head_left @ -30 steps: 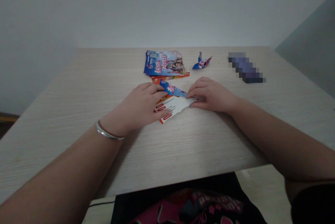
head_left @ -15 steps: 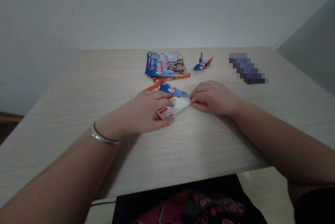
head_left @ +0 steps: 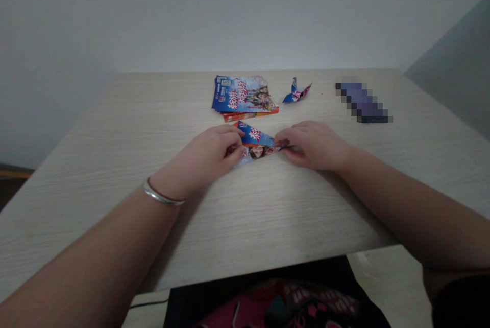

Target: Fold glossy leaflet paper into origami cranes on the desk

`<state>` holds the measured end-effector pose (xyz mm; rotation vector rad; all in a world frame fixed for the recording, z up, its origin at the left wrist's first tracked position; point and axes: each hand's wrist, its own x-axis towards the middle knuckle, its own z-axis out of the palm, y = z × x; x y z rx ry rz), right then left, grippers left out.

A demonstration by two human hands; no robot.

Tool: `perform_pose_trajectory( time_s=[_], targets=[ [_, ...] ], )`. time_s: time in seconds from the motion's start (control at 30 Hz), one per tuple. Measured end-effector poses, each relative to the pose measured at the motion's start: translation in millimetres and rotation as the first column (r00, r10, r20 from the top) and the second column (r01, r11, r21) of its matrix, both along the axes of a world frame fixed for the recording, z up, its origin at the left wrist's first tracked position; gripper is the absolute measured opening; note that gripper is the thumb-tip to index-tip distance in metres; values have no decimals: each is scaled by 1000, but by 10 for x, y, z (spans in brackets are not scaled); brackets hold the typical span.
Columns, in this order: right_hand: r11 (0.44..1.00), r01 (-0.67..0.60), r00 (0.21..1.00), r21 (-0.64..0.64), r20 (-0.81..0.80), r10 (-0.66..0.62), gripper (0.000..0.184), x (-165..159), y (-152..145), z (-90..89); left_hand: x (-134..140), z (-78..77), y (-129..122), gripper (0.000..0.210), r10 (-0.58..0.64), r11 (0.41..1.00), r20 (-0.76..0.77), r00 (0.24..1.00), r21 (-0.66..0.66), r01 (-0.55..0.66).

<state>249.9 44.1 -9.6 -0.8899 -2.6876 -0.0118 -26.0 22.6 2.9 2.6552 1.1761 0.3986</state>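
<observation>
Left hand [head_left: 206, 153]: while my forearm comes in from the lower left, its fingers [head_left: 232, 137] are pinched on the left end of the folded paper [head_left: 257, 136], thumb nearest me.
Right hand [head_left: 312, 145]: clamped on the paper's narrow right tip, thumb and forefinger together there; how the other fingers lie beneath, I cannot tell.
Folded paper: between my two hands, near the middle of the desk [head_left: 260, 226], a blue flap with red-and-white characters on the far side, a strip of printed faces on the near side, and a bit of orange at the upper left; whether it touches the desktop, I cannot tell.
Leaflet stack [head_left: 241, 95]: just beyond the paper, blue covers up, with orange edges showing underneath.
Folded figure [head_left: 296, 94]: blue and red, standing with pointed tips raised, just right of the stack.
Pixelated object [head_left: 362, 103]: dark and purplish, lying slantwise at the far right, well apart from my fingers.
Bracelet [head_left: 163, 195]: a silver band round my left wrist.
Lap: dark cloth with a pink print [head_left: 283, 310], below the desk's near edge.
</observation>
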Motion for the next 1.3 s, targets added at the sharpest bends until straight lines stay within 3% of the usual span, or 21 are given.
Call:
perform_pose_trajectory(
  time_s=[0.27,0.47,0.87,1.03,1.3],
  targets=[
    [990,-139,989,-4,-43,139,27,-82,-11,-52,-23,-121,24,21,143,981,-135,980,151,-123],
    [991,-128,992,49,16,127,28,-117,-24,-91,-10,-113,1,18,199,969,-157,967,180,-170],
    [994,-40,993,105,116,28,37,-176,-78,-65,-4,-8,-60,30,-13,996,-165,986,82,27],
    [994,-20,989,111,145,4,41,-199,-99,-58,-67,-57,-22,29,-26,994,-167,986,98,43],
    [977,-39,986,211,164,4,31,-192,-139,-47,-58,-76,-27,30,50,995,-192,980,96,-32]
  ],
)
